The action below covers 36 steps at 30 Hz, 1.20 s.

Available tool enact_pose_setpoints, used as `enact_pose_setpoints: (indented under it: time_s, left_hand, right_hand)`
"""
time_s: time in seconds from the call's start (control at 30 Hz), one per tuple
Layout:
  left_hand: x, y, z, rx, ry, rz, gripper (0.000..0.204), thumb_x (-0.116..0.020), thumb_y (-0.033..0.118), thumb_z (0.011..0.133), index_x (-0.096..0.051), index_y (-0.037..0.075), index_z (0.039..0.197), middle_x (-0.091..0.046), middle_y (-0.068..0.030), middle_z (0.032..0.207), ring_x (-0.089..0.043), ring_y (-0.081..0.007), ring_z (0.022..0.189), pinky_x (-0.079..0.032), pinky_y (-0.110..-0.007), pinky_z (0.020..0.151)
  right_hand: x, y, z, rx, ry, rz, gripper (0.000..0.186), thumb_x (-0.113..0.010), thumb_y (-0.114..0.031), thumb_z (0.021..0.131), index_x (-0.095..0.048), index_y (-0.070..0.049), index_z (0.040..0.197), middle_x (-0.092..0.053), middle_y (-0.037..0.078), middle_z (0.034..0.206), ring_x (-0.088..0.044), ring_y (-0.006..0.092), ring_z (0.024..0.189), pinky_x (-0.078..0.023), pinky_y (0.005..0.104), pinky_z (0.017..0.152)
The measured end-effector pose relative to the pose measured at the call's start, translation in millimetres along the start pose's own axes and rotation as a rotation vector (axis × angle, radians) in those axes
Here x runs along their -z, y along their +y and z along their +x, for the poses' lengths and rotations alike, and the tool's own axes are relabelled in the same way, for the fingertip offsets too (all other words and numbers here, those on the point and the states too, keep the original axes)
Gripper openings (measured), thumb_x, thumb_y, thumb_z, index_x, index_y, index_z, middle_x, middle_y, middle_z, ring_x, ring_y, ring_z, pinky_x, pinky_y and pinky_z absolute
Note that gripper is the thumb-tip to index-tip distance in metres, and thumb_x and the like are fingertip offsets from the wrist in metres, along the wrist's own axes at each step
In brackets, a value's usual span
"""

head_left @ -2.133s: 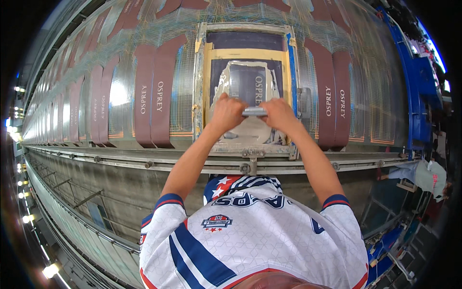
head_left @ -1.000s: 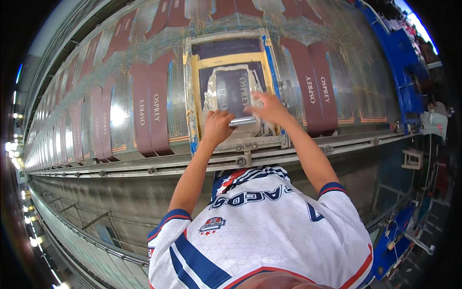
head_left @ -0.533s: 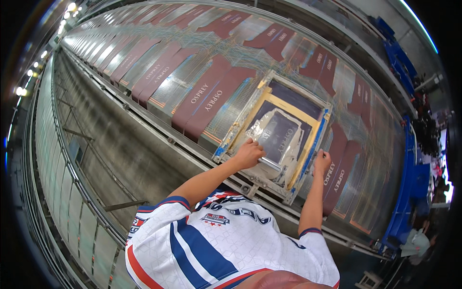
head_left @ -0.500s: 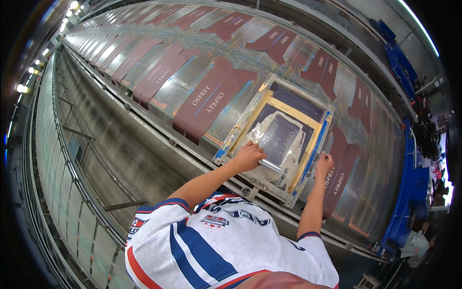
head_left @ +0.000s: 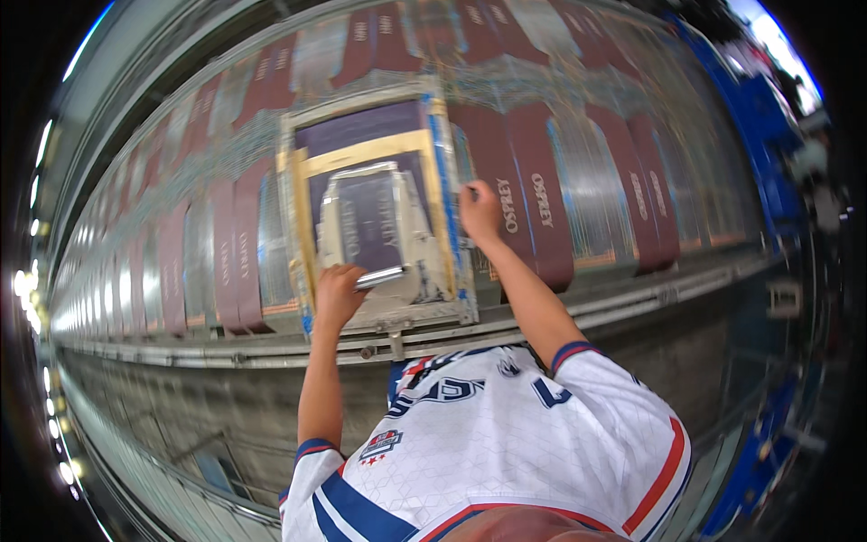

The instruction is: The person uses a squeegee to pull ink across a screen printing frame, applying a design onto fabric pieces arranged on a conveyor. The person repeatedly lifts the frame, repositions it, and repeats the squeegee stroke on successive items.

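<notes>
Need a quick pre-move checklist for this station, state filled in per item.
1. Silver bar in hand: ok, the left hand grips its left end.
2. Silver bar inside the frame: ok, it sits toward the person's side.
3. Right hand off the silver bar: ok, it is at the frame's right side, fingers curled.
4. Right hand gripping the frame: cannot tell, contact is unclear.
5. Pale paste inside the frame: ok, it lies around the lettered window.
6. Frame flat on the table: cannot tell, its underside is hidden.
</notes>
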State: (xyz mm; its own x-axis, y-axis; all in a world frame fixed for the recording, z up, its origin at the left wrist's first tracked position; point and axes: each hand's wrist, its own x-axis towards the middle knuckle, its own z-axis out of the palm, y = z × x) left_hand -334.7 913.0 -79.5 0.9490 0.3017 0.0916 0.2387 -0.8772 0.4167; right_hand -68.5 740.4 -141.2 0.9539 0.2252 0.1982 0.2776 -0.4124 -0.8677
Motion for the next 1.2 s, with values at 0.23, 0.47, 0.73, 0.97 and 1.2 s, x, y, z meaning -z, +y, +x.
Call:
enact_pose_setpoints:
  time_s: [0.23, 0.47, 0.73, 0.97, 1.2]
  left_hand:
    - [-2.1, 18.0, 6.9, -0.049, -0.021, 0.057, 0.019, -0.081, 0.016, 0.07, -0.072, 0.011, 0.086, -0.068, -0.0063, 0.084, -0.062, -0.0293, 0.084, -0.043, -0.042, 0.078]
    - [0.9, 12.4, 19.7, -0.082, -0.081, -0.035, 0.019, -0.081, 0.02, 0.072, -0.071, 0.011, 0.085, -0.066, -0.0076, 0.084, -0.062, -0.0303, 0.086, -0.042, -0.044, 0.079]
    - [-4.3, 4.6, 16.5, -0.15, -0.03, 0.037, 0.021, -0.081, 0.027, 0.072, -0.071, 0.012, 0.084, -0.068, -0.0064, 0.082, -0.064, -0.0277, 0.082, -0.042, -0.042, 0.077]
    - [10.2, 30.3, -37.7, -0.125, 0.008, -0.002, 0.023, -0.084, 0.023, 0.065, -0.071, 0.012, 0.081, -0.068, -0.0044, 0.079, -0.064, -0.0248, 0.081, -0.042, -0.04, 0.076]
    - [-2.3, 8.7, -11.1, -0.154, -0.101, -0.005, 0.026, -0.084, 0.028, 0.066, -0.07, 0.01, 0.08, -0.068, -0.0067, 0.074, -0.065, -0.0271, 0.075, -0.042, -0.041, 0.075]
  right_hand:
    - [22.8, -3.0, 0.0, -0.156, -0.051, 0.068, 0.023, -0.066, -0.029, 0.091, -0.066, -0.006, 0.096, -0.069, 0.015, 0.083, -0.068, 0.0337, 0.076, -0.049, 0.0417, 0.068]
    - [23.7, -10.3, 7.3, -0.281, -0.14, -0.1, 0.023, -0.064, -0.027, 0.092, -0.065, -0.007, 0.103, -0.07, 0.021, 0.086, -0.067, 0.0411, 0.088, -0.051, 0.0494, 0.077]
    - [30.6, 25.0, 1.2, 0.002, -0.133, -0.279, 0.045, -0.061, -0.031, 0.094, -0.055, -0.005, 0.13, -0.067, 0.024, 0.111, -0.064, 0.0402, 0.104, -0.05, 0.049, 0.086]
    - [135.3, 22.4, -122.6, 0.006, -0.155, -0.176, 0.033, -0.06, -0.016, 0.096, -0.06, -0.005, 0.127, -0.063, 0.014, 0.112, -0.062, 0.0315, 0.098, -0.049, 0.0421, 0.084]
    - [151.3, 43.2, -180.0, 0.178, -0.123, -0.431, 0.023, -0.059, -0.016, 0.097, -0.065, -0.007, 0.118, -0.064, 0.013, 0.113, -0.059, 0.0336, 0.108, -0.044, 0.0444, 0.095]
